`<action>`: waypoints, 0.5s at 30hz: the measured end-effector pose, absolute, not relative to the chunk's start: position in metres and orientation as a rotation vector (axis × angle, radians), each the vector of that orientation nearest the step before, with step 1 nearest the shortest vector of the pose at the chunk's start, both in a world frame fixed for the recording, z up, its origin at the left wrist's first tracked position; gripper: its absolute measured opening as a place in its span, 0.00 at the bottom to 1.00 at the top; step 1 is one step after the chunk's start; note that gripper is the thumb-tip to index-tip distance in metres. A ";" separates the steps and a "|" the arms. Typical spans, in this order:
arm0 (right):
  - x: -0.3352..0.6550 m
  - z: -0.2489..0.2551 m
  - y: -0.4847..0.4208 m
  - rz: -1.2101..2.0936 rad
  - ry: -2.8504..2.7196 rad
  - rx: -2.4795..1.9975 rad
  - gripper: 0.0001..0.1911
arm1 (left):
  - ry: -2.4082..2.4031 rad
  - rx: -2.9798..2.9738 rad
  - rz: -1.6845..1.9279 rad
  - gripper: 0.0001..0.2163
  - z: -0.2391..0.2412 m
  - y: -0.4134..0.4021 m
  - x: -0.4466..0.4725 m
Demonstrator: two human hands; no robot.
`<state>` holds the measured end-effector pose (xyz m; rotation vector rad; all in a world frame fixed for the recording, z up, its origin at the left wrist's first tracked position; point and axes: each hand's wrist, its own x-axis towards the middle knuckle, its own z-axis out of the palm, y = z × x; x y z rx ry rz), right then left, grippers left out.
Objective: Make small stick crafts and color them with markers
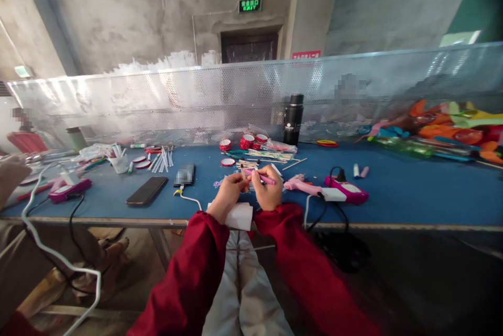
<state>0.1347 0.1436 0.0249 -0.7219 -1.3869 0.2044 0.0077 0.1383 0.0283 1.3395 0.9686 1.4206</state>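
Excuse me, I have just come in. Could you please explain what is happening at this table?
Someone in red sleeves works at a blue table. The right hand holds a pink pen-like stick; close beside it, the left hand pinches something small, too unclear to name. A pink glue gun lies to the right, and a dark phone to the left.

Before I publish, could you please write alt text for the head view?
The right hand holds a pink pen close to the left hand, above a blue table. A phone lies left, a glue gun right, a black flask behind.
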 end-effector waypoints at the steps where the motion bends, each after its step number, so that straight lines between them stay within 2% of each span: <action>1: 0.135 0.025 0.144 0.202 -1.386 -0.718 0.12 | 0.960 1.340 1.421 0.20 0.028 0.138 0.008; 15: 0.137 0.023 0.146 0.170 -1.320 -0.742 0.13 | 1.031 1.335 1.406 0.19 0.031 0.135 0.006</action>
